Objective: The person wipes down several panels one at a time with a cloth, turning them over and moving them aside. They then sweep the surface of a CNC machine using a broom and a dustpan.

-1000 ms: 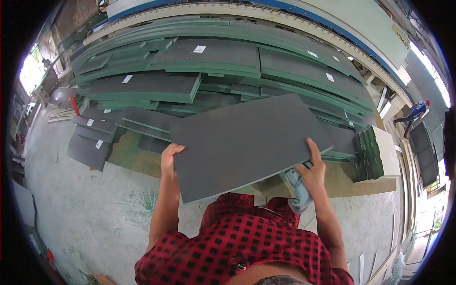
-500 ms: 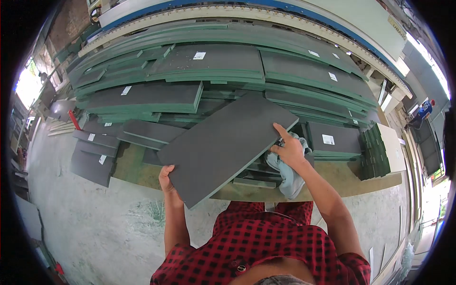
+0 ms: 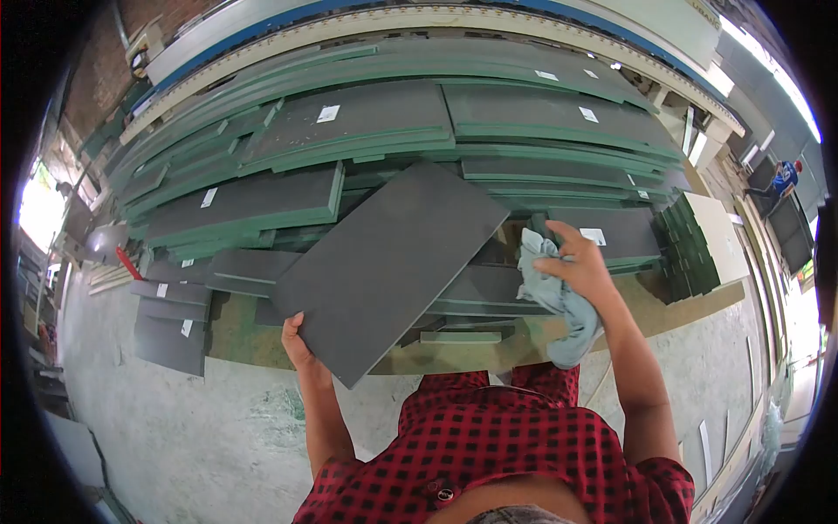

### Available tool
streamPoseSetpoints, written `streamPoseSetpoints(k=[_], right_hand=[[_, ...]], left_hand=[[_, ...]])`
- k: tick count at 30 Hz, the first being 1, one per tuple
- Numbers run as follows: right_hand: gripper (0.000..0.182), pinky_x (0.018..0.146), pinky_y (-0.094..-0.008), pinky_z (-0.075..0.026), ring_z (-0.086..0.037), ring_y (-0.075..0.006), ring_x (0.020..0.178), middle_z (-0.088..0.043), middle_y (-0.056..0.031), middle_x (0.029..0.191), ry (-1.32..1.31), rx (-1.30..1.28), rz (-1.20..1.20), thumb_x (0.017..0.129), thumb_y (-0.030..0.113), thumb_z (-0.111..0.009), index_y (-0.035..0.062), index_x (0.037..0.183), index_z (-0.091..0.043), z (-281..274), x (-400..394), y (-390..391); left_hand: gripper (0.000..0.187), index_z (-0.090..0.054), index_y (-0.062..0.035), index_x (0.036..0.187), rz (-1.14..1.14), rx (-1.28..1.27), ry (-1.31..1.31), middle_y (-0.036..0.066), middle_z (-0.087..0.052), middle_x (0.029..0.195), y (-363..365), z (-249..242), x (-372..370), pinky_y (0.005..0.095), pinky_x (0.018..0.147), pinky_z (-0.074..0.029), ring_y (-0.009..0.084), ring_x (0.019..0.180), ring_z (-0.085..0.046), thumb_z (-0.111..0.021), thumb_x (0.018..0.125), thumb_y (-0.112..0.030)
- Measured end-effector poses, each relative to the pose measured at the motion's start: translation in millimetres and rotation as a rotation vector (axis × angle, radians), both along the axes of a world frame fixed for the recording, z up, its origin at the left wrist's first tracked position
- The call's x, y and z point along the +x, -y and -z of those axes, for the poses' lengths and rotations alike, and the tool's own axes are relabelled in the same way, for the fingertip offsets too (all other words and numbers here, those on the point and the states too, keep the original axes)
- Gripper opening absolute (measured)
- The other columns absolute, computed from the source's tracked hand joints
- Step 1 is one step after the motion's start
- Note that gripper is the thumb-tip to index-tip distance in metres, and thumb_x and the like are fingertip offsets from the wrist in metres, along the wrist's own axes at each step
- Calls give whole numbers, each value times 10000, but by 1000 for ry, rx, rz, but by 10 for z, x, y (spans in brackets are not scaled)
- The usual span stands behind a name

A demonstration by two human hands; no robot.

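A dark grey rectangular board (image 3: 393,262) is tilted in front of me, its far end over the stacked boards. My left hand (image 3: 298,341) grips its near left corner, thumb on the top face and the other fingers hidden beneath. To the right of the board, apart from its edge, my right hand (image 3: 578,262) holds a crumpled light blue-grey cloth (image 3: 563,310) that hangs down below the palm. The right index finger points away from the cloth.
Green-edged dark boards (image 3: 367,118), some with white labels, lie in stacks ahead. A pale-faced stack (image 3: 711,240) stands at the right. Behind runs a long machine beam (image 3: 419,26). A person (image 3: 781,179) in blue is at the far right.
My right hand has come off the board's right edge and moved right with the cloth. The board has swung slightly to the left, still in my left hand.
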State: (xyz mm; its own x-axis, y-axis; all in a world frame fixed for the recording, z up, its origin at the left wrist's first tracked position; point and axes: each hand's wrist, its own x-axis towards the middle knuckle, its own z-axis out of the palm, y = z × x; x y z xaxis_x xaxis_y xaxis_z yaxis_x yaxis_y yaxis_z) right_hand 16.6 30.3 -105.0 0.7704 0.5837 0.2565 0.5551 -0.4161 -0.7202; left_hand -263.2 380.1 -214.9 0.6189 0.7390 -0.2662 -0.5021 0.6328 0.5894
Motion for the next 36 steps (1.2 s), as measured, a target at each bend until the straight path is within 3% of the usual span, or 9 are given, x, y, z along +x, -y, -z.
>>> streamPoseSetpoints(k=[2, 7, 9, 13, 15, 18, 21, 23, 36], right_hand=[[635, 627, -255, -435, -548, -99, 723, -630, -94, 815, -89, 30, 106, 632, 203, -780, -46, 1161, -531, -139, 4, 259], [525, 624, -234, -437, -556, -100, 698, -610, -74, 784, -259, 305, 300, 700, 131, -739, -54, 1147, -535, -61, 100, 914], [481, 622, -224, -436, -558, -96, 692, -609, -69, 783, -296, 386, 366, 724, 104, -721, -56, 1139, -537, 5, 132, 1162], [419, 622, -218, -438, -562, -96, 681, -613, -75, 783, -197, 502, 606, 754, 90, -696, -78, 1106, -542, 398, 173, 1648], [426, 647, -228, -445, -572, -102, 721, -621, -82, 797, -59, 408, 789, 754, 157, -705, -66, 1087, -560, 682, 201, 1859], [482, 724, -310, -458, -605, -221, 826, -637, -145, 884, 15, 176, 899, 751, 297, -691, -23, 1092, -576, 1006, 84, 1924], [563, 798, -415, -424, -553, -336, 924, -593, -176, 1012, 178, -170, 881, 727, 408, -670, 19, 1124, -574, 1591, 8, 1911], [577, 810, -424, -411, -528, -334, 950, -575, -163, 1013, 204, -267, 874, 707, 415, -670, 31, 1127, -576, 1361, -155, 1749], [439, 818, -422, -390, -502, -329, 942, -551, -130, 926, 257, -158, 859, 687, 342, -676, 43, 1002, -613, 1430, -77, 1791]], left_hand=[[363, -532, -13, 1048, -11, 3, -69, 105, -580, 980, 100, -105, 30, 359, 768, -479, 262, 889, -572, -544, 739, -202], [391, -505, -4, 1100, -85, 46, -91, 107, -561, 1007, -6, 71, 19, 338, 821, -456, 241, 926, -553, -585, 774, -206], [420, -486, 9, 1149, -618, 653, -630, 108, -559, 1018, -65, 65, 49, 325, 842, -437, 230, 915, -545, -616, 782, -148], [442, -469, 25, 1182, -984, 1234, -912, 113, -558, 1043, 47, -586, 52, 303, 849, -428, 216, 938, -536, -619, 779, -80], [432, -479, 23, 1182, -490, 1002, -381, 122, -562, 1052, 283, -930, 304, 305, 825, -451, 216, 957, -551, -615, 786, -81], [394, -490, 20, 1178, 145, 853, -90, 139, -588, 1013, 714, -1235, 887, 349, 753, -506, 252, 919, -600, -566, 824, -137], [362, -500, 16, 1164, 619, 698, -40, 142, -607, 986, 995, -1339, 1583, 396, 736, -530, 292, 900, -622, -511, 859, -180], [352, -505, 12, 1151, 745, 587, -10, 140, -613, 968, 1097, -1299, 2087, 409, 737, -528, 295, 893, -623, -500, 872, -202], [746, -210, -22, 1345, 415, 38, -139, 226, -339, 1307, 1016, -778, 4463, 520, 783, -506, 375, 984, -541, -594, 833, -406]])
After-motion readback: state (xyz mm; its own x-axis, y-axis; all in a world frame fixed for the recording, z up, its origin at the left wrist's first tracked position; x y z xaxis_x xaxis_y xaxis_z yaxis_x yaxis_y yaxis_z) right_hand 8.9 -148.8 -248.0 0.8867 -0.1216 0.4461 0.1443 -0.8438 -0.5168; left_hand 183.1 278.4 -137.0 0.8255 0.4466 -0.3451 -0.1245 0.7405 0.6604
